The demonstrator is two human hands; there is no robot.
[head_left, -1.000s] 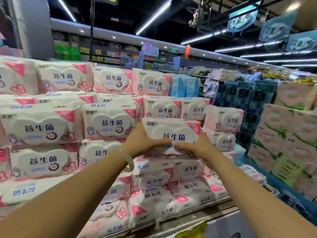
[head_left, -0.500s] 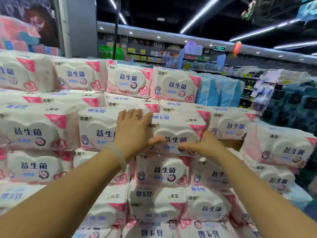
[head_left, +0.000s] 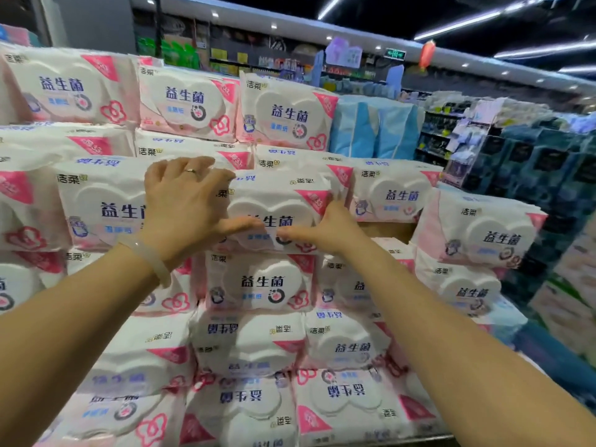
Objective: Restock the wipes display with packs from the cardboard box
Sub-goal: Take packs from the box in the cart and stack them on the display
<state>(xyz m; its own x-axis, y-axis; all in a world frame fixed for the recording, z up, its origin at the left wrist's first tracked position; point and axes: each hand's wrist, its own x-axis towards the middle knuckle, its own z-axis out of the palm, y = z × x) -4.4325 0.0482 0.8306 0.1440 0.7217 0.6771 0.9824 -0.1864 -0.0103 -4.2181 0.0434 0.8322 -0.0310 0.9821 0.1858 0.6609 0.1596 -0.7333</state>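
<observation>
Wipes pack: we see it lodged in the display, in the row at hand height, with our two hands on its front face. It is a soft, pillowy packet in glossy white and pink film, with a pale heart shape, a red corner triangle and dark blue characters partly covered by our thumbs.

Our left hand lies over the pack's left end, fingers curled over its top edge and thumb stretched across the front. A thin ring sits on one finger and a pale, smooth bangle circles the wrist. Our right hand is at the pack's right end; its thumb presses on the front, pointing toward the left thumb, and its fingers are tucked out of sight behind the pack, so we cannot tell how they lie.

Around both hands, matching packs are stacked in rows above, below and to either side, some printed upside down, their film creased and shiny. Beyond the right hand, a brown gap shows in the stack. Past the right hand's far side stand blue packs and darker teal ones, blurred. Shelves farther back are too small to read.
</observation>
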